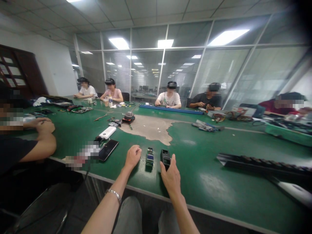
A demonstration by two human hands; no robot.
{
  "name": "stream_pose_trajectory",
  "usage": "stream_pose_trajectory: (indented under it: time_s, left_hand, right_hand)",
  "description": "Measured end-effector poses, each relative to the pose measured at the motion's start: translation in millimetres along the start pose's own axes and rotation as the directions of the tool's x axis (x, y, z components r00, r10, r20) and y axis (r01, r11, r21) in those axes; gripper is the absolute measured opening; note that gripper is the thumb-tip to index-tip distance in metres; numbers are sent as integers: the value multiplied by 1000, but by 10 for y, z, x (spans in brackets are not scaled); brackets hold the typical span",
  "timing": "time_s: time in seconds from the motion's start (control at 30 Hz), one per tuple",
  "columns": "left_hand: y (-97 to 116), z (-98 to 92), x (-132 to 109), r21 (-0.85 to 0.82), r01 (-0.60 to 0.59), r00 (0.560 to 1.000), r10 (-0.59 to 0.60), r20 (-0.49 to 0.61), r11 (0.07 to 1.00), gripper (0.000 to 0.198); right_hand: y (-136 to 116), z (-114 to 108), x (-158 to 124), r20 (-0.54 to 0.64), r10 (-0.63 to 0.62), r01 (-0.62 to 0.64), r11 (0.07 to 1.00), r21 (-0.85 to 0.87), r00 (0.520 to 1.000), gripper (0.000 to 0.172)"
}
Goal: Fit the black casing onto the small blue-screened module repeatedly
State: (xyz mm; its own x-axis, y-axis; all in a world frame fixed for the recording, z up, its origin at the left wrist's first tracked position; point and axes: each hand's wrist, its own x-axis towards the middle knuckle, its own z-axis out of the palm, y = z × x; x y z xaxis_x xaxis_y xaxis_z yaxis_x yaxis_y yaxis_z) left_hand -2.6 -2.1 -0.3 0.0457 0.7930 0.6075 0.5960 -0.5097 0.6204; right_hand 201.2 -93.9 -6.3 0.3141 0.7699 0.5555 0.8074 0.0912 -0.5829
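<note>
Holding the black housing (pixel 165 154) between thumb and fingers, the right hand (pixel 171 175) rests beside the circuit board (pixel 149 158), which lies on the green table (pixel 202 146), separate and unjoined. The left hand's (pixel 133 157) fingers curl narrow, visibly grasping nothing.

From my side I can read no word, number or brand. On the bottle (pixel 110 102), on the white shirt (pixel 174 99) and on the board (pixel 149 157), the details are too small and blurred for me, so I cannot tell any letter.
</note>
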Motion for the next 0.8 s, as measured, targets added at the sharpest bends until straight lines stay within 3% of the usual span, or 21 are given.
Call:
stream_pose_trajectory:
  time_s: [0.17,0.37,0.53,0.8]
  left_hand:
    - [-8,9,9,9,0,1000,0,0,1000,17]
    - [-1,-2,12,-7,1,1000,-1,-2,1000,18]
    - [-9,-12,12,-22,3,1000,-2,6,1000,16]
    - [-48,-5,20,-26,8,1000,-8,4,1000,15]
  right_hand:
    - [-133,-65,47,-25,82,-79,989,122,996,82]
    - [-572,-96,141,-11,84,-79,972,222,996,79]
    - [-836,34,148,41,72,-77,988,135,997,79]
    - [-967,180,160,64,44,-43,999,-16,997,77]
